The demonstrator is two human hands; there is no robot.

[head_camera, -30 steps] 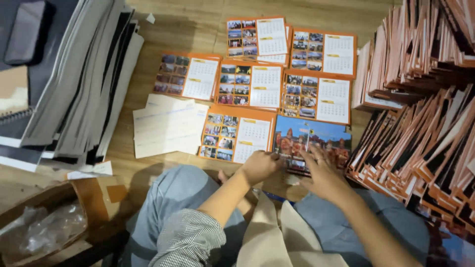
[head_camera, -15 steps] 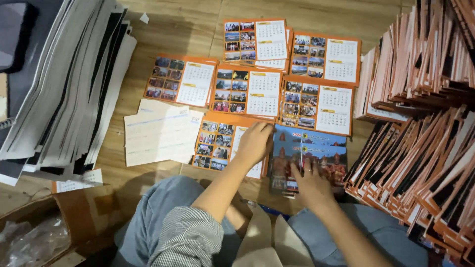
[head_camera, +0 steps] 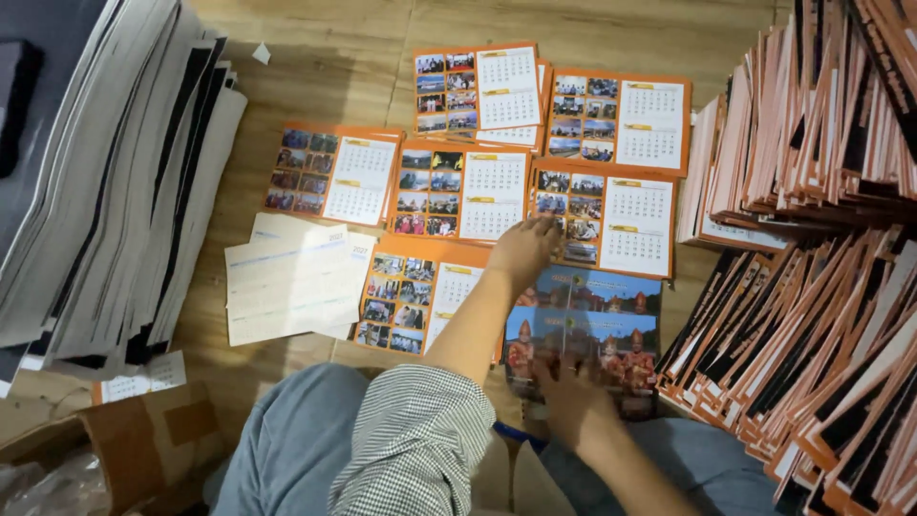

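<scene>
Orange-bordered calendar sheets lie fanned across the wooden floor (head_camera: 315,67) in front of you, each with a block of small photos beside a white date grid. Your left hand (head_camera: 523,250) reaches forward with its grip released, fingers spread and resting flat on the lower left corner of the middle-row sheet (head_camera: 604,218); it grasps nothing. Just behind that hand, nearer your body, lies the picture cover sheet (head_camera: 592,330) with statues and a temple, and your right hand (head_camera: 571,399) presses on its near edge, fingers bent over it; whether that grip is clenched on the sheet or only resting, you cannot tell. Left of your reaching hand sit two more calendar sheets (head_camera: 463,194) in the same row, and nearer you, pale blank sheets (head_camera: 291,277). Right of both hands rise leaning stacks of orange-edged sheets (head_camera: 812,287). Far off to the left, grey and black sheets (head_camera: 105,182) are piled in a slanting heap.
</scene>
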